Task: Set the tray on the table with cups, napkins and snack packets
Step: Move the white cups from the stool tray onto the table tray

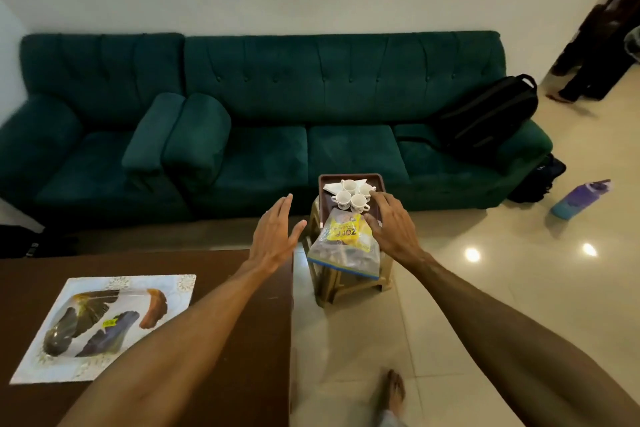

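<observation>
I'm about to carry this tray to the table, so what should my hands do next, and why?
Probably lower both hands to grip the tray by its opposite edges. The left hand and right hand are open, one on each side, holding nothing, while the tray sits on the stool, loaded with cups and a snack bag.

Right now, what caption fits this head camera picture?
Left hand and right hand reach toward tray with four cups, napkin, snack bag on stool.
</observation>
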The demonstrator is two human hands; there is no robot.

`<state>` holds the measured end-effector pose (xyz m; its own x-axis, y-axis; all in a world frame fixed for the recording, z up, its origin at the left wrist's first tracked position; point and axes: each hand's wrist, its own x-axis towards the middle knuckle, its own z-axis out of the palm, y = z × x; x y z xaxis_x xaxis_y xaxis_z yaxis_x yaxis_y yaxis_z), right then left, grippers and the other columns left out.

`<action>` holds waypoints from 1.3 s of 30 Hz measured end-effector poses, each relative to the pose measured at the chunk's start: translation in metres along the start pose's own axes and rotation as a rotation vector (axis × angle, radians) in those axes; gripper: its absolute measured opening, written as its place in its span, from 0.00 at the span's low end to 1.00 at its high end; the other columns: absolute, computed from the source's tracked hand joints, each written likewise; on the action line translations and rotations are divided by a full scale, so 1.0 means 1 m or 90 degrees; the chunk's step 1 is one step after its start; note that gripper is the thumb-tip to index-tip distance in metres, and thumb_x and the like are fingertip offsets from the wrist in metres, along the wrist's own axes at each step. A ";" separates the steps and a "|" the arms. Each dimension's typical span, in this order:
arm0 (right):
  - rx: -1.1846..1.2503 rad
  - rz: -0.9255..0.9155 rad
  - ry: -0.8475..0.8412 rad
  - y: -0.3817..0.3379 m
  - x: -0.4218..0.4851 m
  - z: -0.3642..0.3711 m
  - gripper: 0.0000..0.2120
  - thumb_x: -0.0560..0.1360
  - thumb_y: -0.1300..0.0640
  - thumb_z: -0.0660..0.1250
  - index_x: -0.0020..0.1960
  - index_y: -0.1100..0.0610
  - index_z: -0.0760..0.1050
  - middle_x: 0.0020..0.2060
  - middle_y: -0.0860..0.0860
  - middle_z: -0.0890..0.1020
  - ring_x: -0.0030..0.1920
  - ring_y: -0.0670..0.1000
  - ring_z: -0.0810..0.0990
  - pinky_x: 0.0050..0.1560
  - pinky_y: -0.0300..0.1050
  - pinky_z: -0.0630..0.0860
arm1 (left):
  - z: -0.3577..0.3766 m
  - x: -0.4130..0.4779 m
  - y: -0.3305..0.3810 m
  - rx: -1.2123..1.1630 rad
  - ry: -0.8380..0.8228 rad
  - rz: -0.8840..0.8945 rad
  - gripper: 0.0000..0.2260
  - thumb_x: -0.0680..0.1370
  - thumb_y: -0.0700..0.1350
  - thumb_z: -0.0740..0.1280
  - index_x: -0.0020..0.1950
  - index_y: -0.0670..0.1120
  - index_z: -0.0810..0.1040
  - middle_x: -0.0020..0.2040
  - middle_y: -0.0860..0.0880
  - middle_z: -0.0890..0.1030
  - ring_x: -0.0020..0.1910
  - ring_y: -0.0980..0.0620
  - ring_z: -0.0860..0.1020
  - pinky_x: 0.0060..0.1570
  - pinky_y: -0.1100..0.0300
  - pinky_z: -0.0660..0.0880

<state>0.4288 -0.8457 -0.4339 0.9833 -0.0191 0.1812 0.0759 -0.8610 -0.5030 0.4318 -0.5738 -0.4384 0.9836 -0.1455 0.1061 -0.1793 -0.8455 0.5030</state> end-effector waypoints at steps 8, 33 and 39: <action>0.022 -0.002 -0.094 0.106 0.085 -0.008 0.26 0.77 0.53 0.68 0.73 0.54 0.68 0.67 0.53 0.74 0.67 0.54 0.71 0.64 0.50 0.73 | 0.083 0.071 0.065 -0.019 -0.083 -0.100 0.34 0.81 0.55 0.65 0.82 0.47 0.54 0.80 0.44 0.61 0.79 0.46 0.61 0.76 0.49 0.62; -0.111 -0.047 -0.333 0.267 0.299 0.189 0.30 0.69 0.64 0.70 0.71 0.60 0.69 0.67 0.59 0.73 0.67 0.62 0.71 0.65 0.55 0.69 | 0.318 0.312 -0.015 0.061 -0.199 -0.183 0.34 0.74 0.43 0.75 0.76 0.41 0.65 0.73 0.43 0.72 0.73 0.44 0.70 0.74 0.54 0.64; -0.195 -0.130 -0.379 0.301 0.322 0.259 0.40 0.63 0.63 0.73 0.74 0.61 0.66 0.69 0.61 0.72 0.71 0.62 0.69 0.71 0.61 0.66 | 0.380 0.324 -0.045 0.101 -0.224 -0.210 0.41 0.71 0.47 0.78 0.78 0.41 0.61 0.75 0.42 0.70 0.75 0.44 0.67 0.77 0.52 0.61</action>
<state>0.8113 -0.9798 -0.7458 0.8849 0.3640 -0.2908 0.3043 -0.9242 -0.2309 0.7650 -0.7786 -0.7528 0.9384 0.0017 -0.3456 0.1203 -0.9390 0.3221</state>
